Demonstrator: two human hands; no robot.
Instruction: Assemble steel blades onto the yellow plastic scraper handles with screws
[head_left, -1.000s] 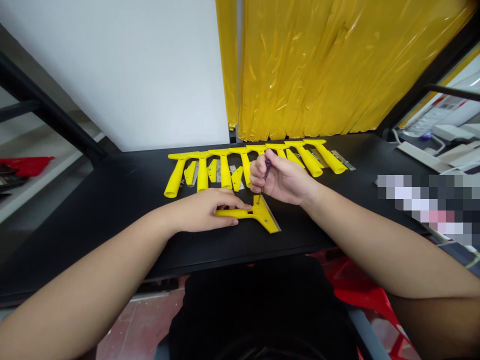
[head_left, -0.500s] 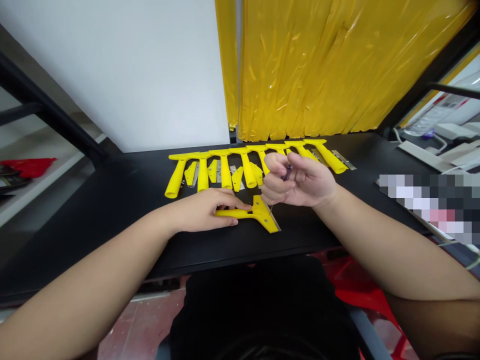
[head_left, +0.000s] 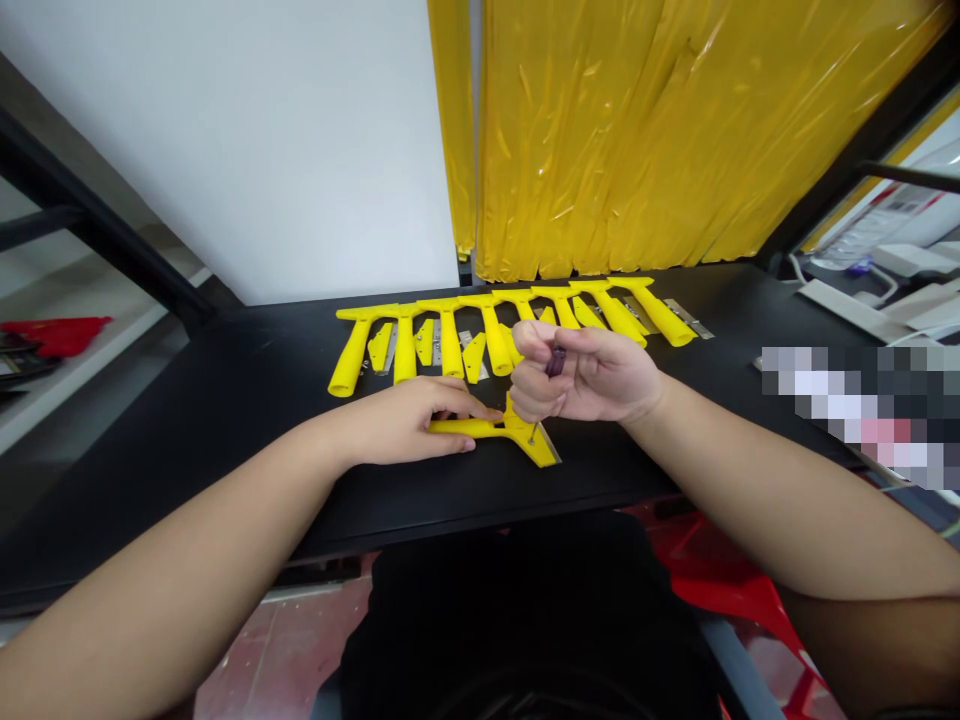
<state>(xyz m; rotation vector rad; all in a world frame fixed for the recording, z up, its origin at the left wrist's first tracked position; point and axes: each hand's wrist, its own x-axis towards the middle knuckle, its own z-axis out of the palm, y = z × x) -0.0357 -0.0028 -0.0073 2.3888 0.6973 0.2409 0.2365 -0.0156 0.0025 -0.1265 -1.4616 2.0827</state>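
Note:
A yellow scraper (head_left: 529, 440) with a metal blade lies flat near the front of the black table. My left hand (head_left: 420, 418) is closed on its handle, thumb below and fingers above. Over the scraper's head, my right hand (head_left: 577, 372) is wrapped around a screwdriver (head_left: 556, 362) with a dark purple handle. The screwdriver's thin shaft points down, and its tip meets a screw on the scraper head. Behind my hands stretches a row of several yellow scraper handles (head_left: 450, 345).
Between the handles lie yellow cover plates (head_left: 381, 341), metal blades (head_left: 438, 342) and small screws. A white panel (head_left: 300, 150) and yellow plastic sheeting (head_left: 637, 140) stand behind the black table (head_left: 247, 400). Pale casings (head_left: 862, 315) lie at the right.
My right hand has moved slightly left and down, bringing the screwdriver's tip onto the scraper's nearer screw. My left hand and the scraper stay in place.

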